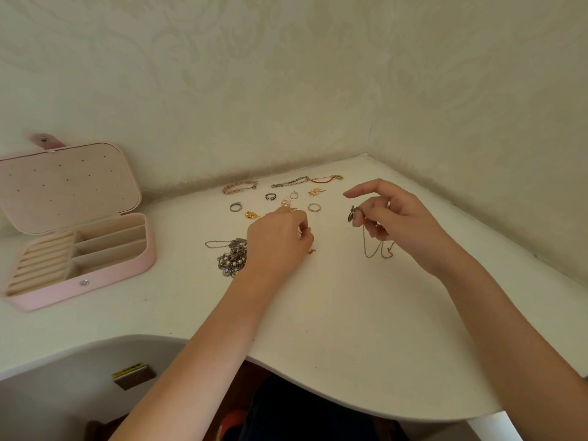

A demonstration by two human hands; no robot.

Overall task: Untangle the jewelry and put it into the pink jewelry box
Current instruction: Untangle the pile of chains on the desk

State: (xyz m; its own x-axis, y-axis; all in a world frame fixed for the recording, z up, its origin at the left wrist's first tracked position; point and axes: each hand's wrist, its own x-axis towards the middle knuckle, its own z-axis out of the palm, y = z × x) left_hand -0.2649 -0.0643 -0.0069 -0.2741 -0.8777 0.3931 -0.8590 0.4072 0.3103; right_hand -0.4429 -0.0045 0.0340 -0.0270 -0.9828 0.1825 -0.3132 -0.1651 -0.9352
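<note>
Pink jewelry box (95,275) lies open and empty, well left of both hands. The right hand (394,218) pinches a thin chain (377,249) that hangs below. The left hand (280,240) pinches something small. A tangled heap (230,257) waits beside it; sorting seems half done.

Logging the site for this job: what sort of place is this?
Probably a home room, at a corner desk: patterned wallpaper, a white tabletop fitted into the corner, and an open pink jewelry box beside loose rings and chains.
</note>
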